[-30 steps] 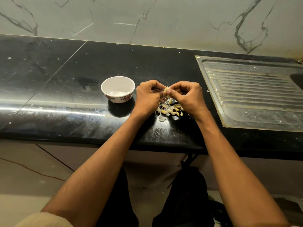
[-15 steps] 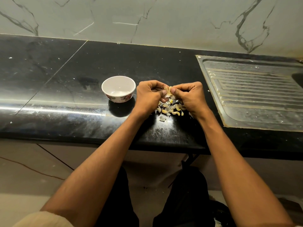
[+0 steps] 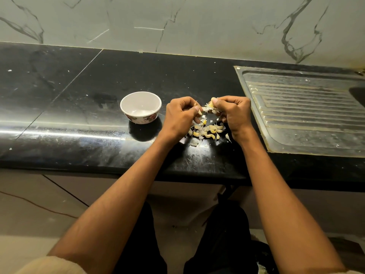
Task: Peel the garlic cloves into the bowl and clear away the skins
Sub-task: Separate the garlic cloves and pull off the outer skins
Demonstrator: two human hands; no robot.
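Two hands are up over the black desk (image 3: 79,119) and we see both working at once. Our left hand (image 3: 180,117) has its grip curled round a garlic clove (image 3: 199,112), and our right hand (image 3: 234,113) pinches a second clove (image 3: 211,104) with torn skin (image 3: 207,109) fanning out between them. Below lies the pile of cloves and skins (image 3: 207,131). Left of our hands, we spot the white bowl (image 3: 140,107) standing upright, apart from the pile. Off right sits the steel drainboard (image 3: 308,115).
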